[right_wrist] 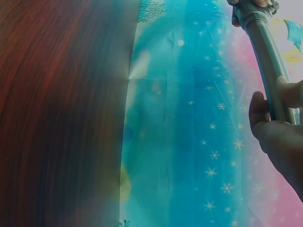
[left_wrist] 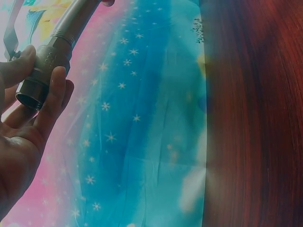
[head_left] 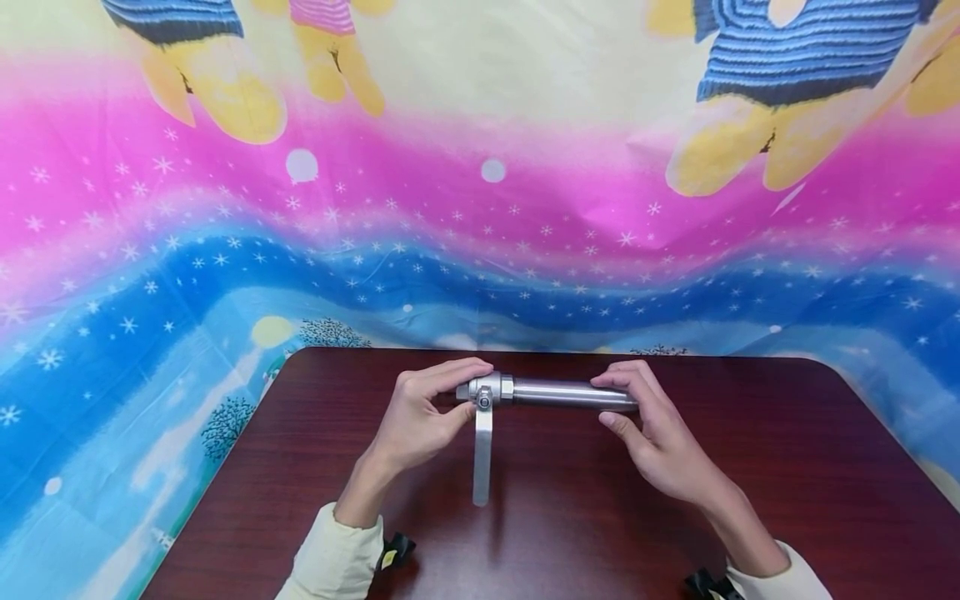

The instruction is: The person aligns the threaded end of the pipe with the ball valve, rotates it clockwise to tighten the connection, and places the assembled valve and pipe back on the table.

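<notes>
Left hand [head_left: 416, 421] clamps its fingers on the valve [head_left: 491, 386] at nine o'clock, right hand [head_left: 667, 450] on the pipe [head_left: 555, 393] at three; lever [head_left: 482, 458] towards six.

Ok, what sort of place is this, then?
Probably a makeshift indoor work spot: a dark wood-grain table, a snowflake-printed sheet hung behind it, and a metal lever valve joined to a tube as the workpiece.

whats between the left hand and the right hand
In the head view, a valve and the metal tube joined to it span from left hand to right hand.
</notes>
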Demonstrator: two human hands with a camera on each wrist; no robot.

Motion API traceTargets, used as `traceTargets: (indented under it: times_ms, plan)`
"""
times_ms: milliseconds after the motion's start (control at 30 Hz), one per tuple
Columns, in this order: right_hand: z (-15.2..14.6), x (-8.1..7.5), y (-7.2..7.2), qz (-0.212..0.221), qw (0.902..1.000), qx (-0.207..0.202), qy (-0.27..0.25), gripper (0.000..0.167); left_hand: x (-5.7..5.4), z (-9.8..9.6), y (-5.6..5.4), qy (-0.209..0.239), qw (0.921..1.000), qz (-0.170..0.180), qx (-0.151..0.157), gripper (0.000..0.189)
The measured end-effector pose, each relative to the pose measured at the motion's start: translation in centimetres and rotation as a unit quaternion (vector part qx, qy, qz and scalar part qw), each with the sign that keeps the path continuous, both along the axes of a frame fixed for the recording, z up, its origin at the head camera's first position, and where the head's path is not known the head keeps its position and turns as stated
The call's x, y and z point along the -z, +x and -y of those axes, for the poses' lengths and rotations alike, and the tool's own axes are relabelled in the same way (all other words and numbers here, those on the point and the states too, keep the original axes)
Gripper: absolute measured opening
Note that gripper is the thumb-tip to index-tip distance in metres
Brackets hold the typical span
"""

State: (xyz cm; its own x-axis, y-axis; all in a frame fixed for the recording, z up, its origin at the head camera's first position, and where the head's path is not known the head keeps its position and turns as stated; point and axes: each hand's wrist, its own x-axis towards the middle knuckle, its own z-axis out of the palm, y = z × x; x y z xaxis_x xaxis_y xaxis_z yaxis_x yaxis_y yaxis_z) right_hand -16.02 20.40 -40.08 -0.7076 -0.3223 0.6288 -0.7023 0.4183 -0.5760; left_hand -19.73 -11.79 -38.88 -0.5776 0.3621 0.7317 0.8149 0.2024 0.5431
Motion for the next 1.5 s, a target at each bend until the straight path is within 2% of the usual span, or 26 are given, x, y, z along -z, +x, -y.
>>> traceTargets:
  times_ms: [433,833,1000,1167,1300,1500]
  plan:
    - [-0.32,0.21,-0.3,-0.005,0.9997,0.022,-0.002,0.048,-0.05,-0.09,0.06,0.003,0.9999,-0.009,0.006,0.05]
    - [-0.25,0.2,-0.06,0.031,0.9994,-0.002,-0.013,0.05,-0.09,-0.12,0.14,0.001,0.9999,-0.009,0.006,0.05]
    - [-0.02,0.04,0.12,0.022,0.9995,-0.019,-0.017,0.056,0.07,-0.01,0.07,0.002,1.0,-0.007,0.002,0.051]
    - [0.06,0.0,-0.1,-0.001,1.0,0.0,-0.007,0.052,0.15,0.01,0.04,0.003,1.0,-0.007,0.003,0.051]
    - [-0.09,0.07,-0.31,0.0,0.9998,0.02,-0.006,0.051,0.07,-0.08,0.05,0.004,0.9999,-0.011,0.005,0.05]
    - [-0.31,0.21,-0.48,-0.003,0.9996,0.027,-0.01,0.049,0.01,-0.13,-0.08,0.004,0.9998,-0.018,0.005,0.049]
